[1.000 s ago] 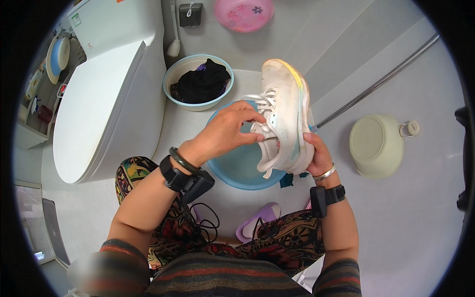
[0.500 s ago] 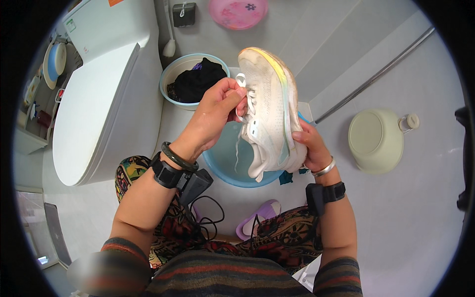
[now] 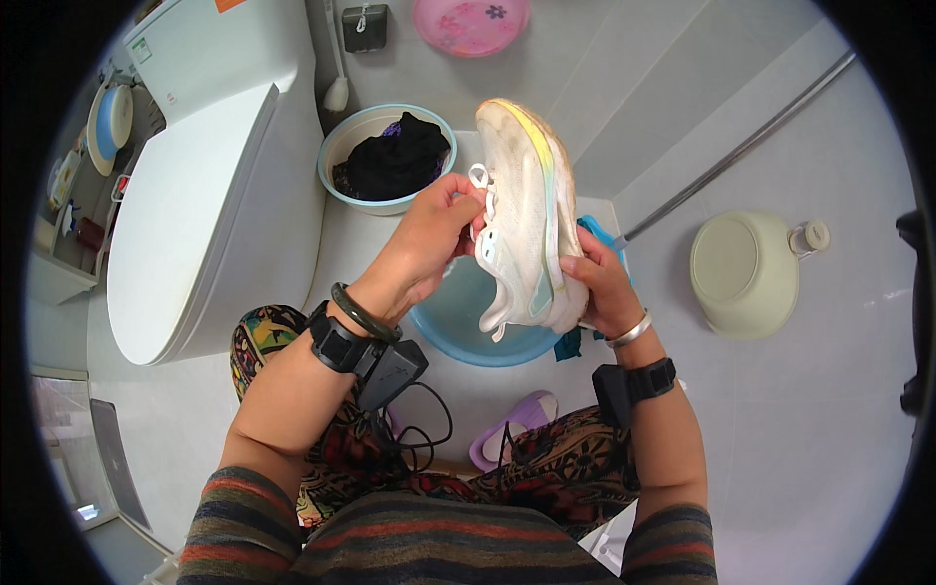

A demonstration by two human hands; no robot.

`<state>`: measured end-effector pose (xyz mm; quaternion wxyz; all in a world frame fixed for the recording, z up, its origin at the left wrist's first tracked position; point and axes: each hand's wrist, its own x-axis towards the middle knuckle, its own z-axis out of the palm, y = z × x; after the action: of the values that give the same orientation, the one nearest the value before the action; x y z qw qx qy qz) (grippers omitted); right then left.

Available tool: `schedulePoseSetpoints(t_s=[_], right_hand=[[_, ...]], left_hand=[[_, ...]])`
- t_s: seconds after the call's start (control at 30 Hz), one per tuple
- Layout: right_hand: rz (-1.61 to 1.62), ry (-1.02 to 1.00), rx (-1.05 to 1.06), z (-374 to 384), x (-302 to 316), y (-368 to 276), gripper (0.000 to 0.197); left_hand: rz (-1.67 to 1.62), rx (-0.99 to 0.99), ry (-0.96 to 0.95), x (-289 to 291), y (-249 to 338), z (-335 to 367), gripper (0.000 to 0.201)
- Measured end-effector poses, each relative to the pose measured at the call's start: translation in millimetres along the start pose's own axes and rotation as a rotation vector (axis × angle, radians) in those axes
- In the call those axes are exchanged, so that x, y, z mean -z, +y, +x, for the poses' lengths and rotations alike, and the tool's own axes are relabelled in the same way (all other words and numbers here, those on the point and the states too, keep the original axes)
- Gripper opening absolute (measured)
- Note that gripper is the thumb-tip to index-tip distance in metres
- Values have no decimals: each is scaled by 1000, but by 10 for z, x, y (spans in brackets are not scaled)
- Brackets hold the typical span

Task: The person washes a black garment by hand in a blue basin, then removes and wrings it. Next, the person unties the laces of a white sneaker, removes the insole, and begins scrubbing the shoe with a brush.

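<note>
A white sneaker [image 3: 522,210] with a yellow and pale green sole edge hangs over a blue basin [image 3: 458,336], toe pointing away from me and tilted on its side. My right hand [image 3: 602,283] grips the shoe by its sole near the heel, thumb over the edge. At the laces, my left hand [image 3: 444,224] is closed, thumb and fingers pinching a white shoelace [image 3: 478,176], part of which loops above the fingers. Its fingertips are partly hidden by the shoe. Water seems to lie in the basin below.
Behind the basin stands a tub [image 3: 388,203] of dark clothes [image 3: 395,161]. A white toilet [image 3: 185,234] rises at left. An upturned pale green bucket [image 3: 745,273] and a metal pole [image 3: 741,146] are at right; a pink basin [image 3: 473,24] is at the back.
The shoe has turned so more of its sole edge side shows, and its heel has swung slightly left. My left hand has shifted slightly down along the laces.
</note>
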<state>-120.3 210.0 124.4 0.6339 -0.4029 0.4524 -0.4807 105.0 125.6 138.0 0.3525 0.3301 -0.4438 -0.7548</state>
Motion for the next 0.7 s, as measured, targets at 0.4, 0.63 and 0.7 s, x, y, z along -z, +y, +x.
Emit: schedulePoseSetpoints(t_s=[0.4,0.63,0.7], right_hand=[[176,-34,-99,-37,-58,-75,62],[387,67,-164,-66,10,4,62],[404,107,-117,-72,35,27,62]], left_hand=[[-390,30,-50,14,40,12,9],[-165,-142,49,65,128,-13,16],[43,-219,61,103,154,-32,27]])
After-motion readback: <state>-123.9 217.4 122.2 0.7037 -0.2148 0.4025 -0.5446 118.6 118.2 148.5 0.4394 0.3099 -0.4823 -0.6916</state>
